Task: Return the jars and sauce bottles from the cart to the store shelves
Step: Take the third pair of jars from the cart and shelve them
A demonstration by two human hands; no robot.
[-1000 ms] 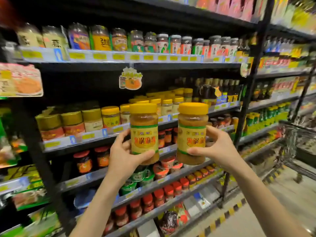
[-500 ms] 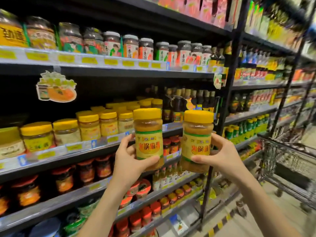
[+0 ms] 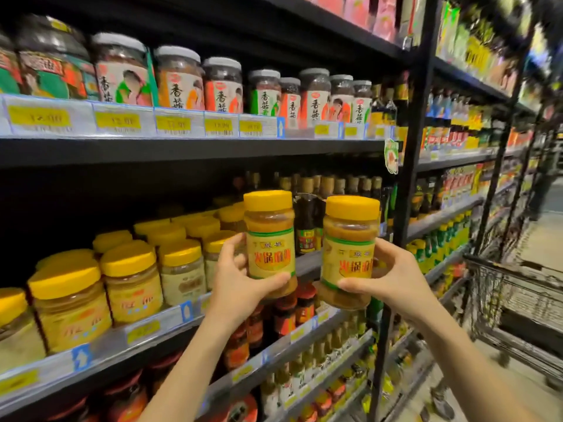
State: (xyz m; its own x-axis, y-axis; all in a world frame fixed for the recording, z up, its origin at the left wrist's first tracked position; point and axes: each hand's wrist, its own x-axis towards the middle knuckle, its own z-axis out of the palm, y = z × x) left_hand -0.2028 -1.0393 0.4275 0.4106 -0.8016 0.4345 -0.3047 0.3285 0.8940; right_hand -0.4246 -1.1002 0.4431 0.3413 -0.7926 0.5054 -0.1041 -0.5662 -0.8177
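Jars: 2 yellow-lidded sesame-paste jars are gripped upright, left jar by left hand, right jar by right hand, just before the shelf edge; shopping cart stands right.

Price tags on the upper shelf's front edge: blurred, figures unreadable.
Jar at the middle shelf's left end: cut off by the picture's left edge.
Right jar's label: last characters hidden behind the right hand.
Shopping cart: cut off at the right edge, blurred.
Top shelf packets: cropped, blurred.
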